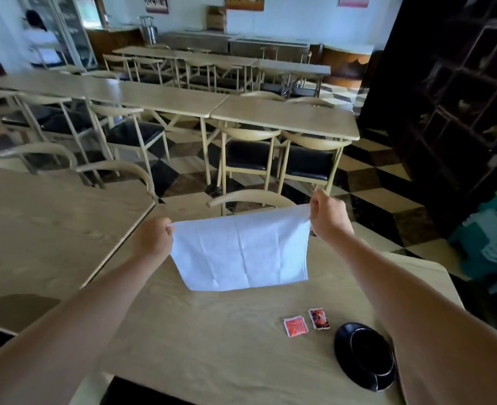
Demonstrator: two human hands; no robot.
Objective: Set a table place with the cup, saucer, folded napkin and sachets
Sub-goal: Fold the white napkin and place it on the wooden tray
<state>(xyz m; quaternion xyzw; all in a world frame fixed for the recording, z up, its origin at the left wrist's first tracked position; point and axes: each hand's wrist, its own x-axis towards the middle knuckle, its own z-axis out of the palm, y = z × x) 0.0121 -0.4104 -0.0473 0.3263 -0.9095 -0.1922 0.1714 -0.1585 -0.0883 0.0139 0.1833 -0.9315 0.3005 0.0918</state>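
Up over the surface (pixel 200 346), the left hand (pixel 152 238) pinches one top corner of the white napkin (pixel 240 252), fingers clamped on cloth; the right hand (pixel 329 217) pinches the other. Two red sachets (pixel 295 325) lie toward the right edge, just beside the black saucer (pixel 364 356).

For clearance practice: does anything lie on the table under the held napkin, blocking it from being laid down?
Nothing visible does. The left hand and right hand hold the napkin over bare table; the sachets and saucer lie nearer, rightward.
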